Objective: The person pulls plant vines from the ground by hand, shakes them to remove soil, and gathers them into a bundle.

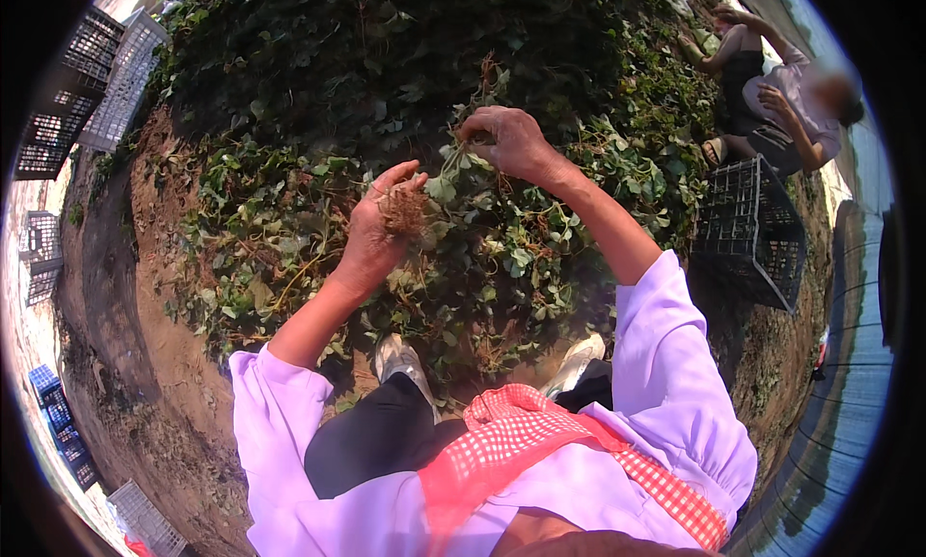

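Note:
My left hand [370, 220] is closed around a leafy plant by its base, and a clump of brown fibrous roots [405, 211] shows at its fingers. Up and to the right, my right hand [512, 146] pinches thin stems between thumb and fingers. Green leaves [441, 188] hang between the two hands. Below both hands spreads a thick heap of uprooted leafy plants [521, 260], some with reddish runners and yellowing leaves. My hands are apart, and my fingers partly hide what they grip.
My shoes [401, 362] stand at the heap's near edge on bare soil [170, 296]. A black plastic crate [749, 231] stands at right, near a seated person [781, 108]. More crates [123, 79] line the left, including blue ones [61, 427]. Plastic sheeting [843, 383] runs along the right.

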`<action>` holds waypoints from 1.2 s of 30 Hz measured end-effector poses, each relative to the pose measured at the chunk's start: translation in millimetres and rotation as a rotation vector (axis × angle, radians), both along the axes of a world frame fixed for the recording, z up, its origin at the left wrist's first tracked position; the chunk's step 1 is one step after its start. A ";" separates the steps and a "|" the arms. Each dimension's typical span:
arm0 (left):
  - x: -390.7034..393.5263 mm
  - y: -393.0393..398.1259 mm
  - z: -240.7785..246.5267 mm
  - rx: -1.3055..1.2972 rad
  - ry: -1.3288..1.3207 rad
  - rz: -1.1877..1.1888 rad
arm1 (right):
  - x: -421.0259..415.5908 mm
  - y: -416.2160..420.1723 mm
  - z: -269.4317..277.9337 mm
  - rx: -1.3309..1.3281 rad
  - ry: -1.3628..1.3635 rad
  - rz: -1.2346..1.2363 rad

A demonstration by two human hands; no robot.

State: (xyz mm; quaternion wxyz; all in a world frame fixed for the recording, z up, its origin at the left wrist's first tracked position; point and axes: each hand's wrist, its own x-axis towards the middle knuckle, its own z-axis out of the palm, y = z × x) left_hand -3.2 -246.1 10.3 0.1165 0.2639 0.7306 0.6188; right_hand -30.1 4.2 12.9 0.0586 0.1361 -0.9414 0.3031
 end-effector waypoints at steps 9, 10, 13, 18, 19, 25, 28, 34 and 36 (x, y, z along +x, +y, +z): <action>-0.4 1.6 -23.4 0.119 -0.178 -0.057 | 35.5 -67.0 9.3 -0.726 -0.325 0.092; 1.4 -1.6 -24.9 0.128 -0.224 -0.055 | 39.3 -72.5 6.0 -0.754 -0.320 0.080; 7.2 -14.0 -36.8 0.257 -0.444 0.008 | 44.4 -88.0 2.3 -0.999 -0.415 -0.006; -2.6 -28.6 -49.7 0.305 -0.505 -0.001 | 50.7 -77.1 -41.6 -0.575 -0.441 0.038; -0.5 -29.6 -44.5 0.384 -0.673 -0.011 | 51.5 -74.8 -42.9 -0.598 -0.471 0.016; 0.0 -33.4 -40.8 0.589 -1.097 -0.034 | 50.5 -85.4 -18.6 -0.375 -0.288 0.047; 0.3 -36.3 -46.4 0.655 -1.115 0.001 | 47.0 -79.8 -16.2 -0.479 -0.476 0.085; -5.5 -51.7 -68.2 0.563 -0.980 0.085 | 38.5 -68.0 -18.0 -0.668 -0.726 0.047; -11.5 -48.8 -80.9 0.445 -0.840 0.127 | 40.5 -65.7 -21.3 -0.543 -0.586 0.058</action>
